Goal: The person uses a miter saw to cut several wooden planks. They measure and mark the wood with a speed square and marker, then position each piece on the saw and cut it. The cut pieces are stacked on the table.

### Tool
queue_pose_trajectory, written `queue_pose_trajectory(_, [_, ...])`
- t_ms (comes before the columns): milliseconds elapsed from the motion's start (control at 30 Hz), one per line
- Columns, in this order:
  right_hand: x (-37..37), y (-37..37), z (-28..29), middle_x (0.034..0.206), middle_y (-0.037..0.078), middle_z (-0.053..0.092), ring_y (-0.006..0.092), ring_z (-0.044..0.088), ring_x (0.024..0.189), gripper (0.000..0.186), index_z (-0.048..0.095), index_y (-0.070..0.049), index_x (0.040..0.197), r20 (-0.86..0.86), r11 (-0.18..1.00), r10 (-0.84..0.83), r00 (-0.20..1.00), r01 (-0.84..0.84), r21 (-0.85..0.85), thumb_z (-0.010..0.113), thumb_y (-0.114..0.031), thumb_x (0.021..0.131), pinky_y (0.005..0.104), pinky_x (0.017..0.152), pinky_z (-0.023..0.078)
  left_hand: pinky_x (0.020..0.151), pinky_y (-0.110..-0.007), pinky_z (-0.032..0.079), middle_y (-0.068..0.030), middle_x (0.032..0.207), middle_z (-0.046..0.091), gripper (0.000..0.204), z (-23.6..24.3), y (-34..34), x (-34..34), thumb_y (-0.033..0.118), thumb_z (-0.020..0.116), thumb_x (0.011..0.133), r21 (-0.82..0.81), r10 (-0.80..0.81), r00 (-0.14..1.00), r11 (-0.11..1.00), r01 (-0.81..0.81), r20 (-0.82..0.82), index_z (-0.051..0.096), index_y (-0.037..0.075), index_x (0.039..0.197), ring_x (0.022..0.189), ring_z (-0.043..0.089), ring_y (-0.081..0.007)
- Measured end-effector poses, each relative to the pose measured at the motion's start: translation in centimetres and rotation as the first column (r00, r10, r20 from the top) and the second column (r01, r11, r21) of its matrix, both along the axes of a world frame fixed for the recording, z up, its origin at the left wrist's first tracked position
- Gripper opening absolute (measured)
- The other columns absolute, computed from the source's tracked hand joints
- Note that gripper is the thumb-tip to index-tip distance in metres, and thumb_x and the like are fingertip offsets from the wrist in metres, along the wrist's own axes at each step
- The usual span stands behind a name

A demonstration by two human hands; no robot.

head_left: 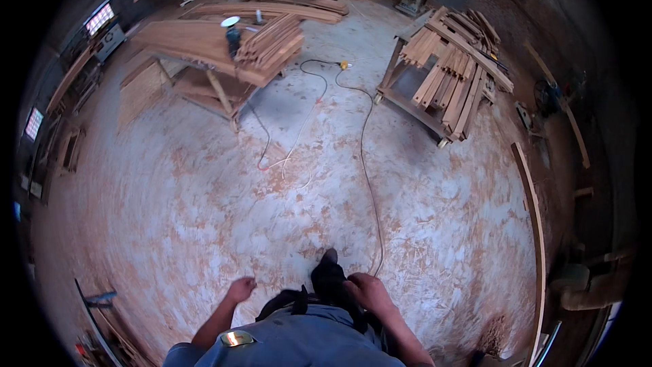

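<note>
My left hand (241, 289) hangs beside my body over the floor, its fingers curled in and nothing visible in them. On the other side, my right hand (365, 290) hangs by my leg with the fingers bent inward. No object shows in it, though the fingertips are partly hidden. Just beyond the right hand, a dark cable (367, 170) runs along the floor toward a yellow connector (344, 64). One dark shoe (330, 256) points forward between my hands.
Ahead to the left stands a workbench (183, 44) with stacked wooden boards and a dark green power tool (233, 39). A rack (414, 110) of cut wooden pieces is ahead right. One long board (533, 211) lies along the right side. Sawdust marks the concrete floor (224, 211).
</note>
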State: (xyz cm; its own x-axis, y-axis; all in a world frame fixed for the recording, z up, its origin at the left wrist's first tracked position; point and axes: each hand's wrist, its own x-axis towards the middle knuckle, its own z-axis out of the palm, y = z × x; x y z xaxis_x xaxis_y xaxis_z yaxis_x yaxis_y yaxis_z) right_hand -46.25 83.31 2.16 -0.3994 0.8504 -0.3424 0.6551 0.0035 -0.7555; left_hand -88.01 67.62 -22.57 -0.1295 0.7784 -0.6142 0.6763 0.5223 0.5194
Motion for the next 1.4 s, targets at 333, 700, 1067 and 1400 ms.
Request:
queue_pose_trajectory(333, [-4.5, 26.5, -0.1, 0.097, 0.019, 0.067, 0.0372, 0.063, 0.093, 0.031, 0.067, -0.004, 0.101, -0.052, 0.993, 0.086, 0.995, -0.081, 0.086, 0.062, -0.032, 0.089, 0.0429, 0.08, 0.051, 0.087, -0.041, 0.051, -0.0141, 0.113, 0.065, 0.027, -0.4, 10.4, -2.4, 0.029, 0.053, 0.086, 0.032, -0.575, 0.799, 0.808, 0.589, -0.177, 0.069, 0.012, 0.1, 0.106, 0.062, -0.0322])
queue_pose_trajectory(700, [-10.1, 53.0, 1.4, 0.102, 0.019, 0.067, 0.0357, 0.064, 0.098, 0.034, 0.066, -0.003, 0.107, 0.108, 0.994, 0.109, 0.988, -0.107, -0.018, 0.06, -0.032, 0.09, 0.0408, 0.085, 0.051, 0.091, -0.041, 0.049, -0.0175, 0.114, 0.065, 0.047, 10.5, 53.1, -0.6, 0.039, 0.055, 0.089, 0.068, -0.065, 0.998, 0.996, 0.064, 0.021, 0.06, 0.008, 0.123, 0.105, 0.062, -0.0339])
queue_pose_trajectory(1067, [-11.2, 80.7, 0.9, 0.095, 0.021, 0.064, 0.0385, 0.062, 0.092, 0.025, 0.064, -0.001, 0.1, -0.111, 0.992, 0.097, 0.989, -0.105, -0.074, 0.06, -0.024, 0.091, 0.0421, 0.079, 0.05, 0.089, -0.036, 0.05, -0.0189, 0.114, 0.064, 0.04, 24.4, 86.9, 6.5, 0.018, 0.06, 0.089, 0.271, -0.056, 0.932, 0.962, -0.046, 0.358, 0.056, 0.002, 0.126, 0.104, 0.064, -0.0303])
queue_pose_trajectory(1400, [-11.4, 109.1, 2.2, 0.091, 0.02, 0.067, 0.035, 0.066, 0.086, 0.026, 0.066, -0.001, 0.1, -0.126, 0.987, 0.093, 0.988, -0.075, 0.143, 0.063, -0.025, 0.09, 0.0394, 0.074, 0.052, 0.086, -0.033, 0.052, -0.0166, 0.109, 0.067, 0.039, 25.5, 105.9, 6.9, 0.014, 0.063, 0.088, 0.308, 0.118, 0.916, 0.919, -0.247, 0.382, 0.057, 0.001, 0.124, 0.098, 0.066, -0.0253])
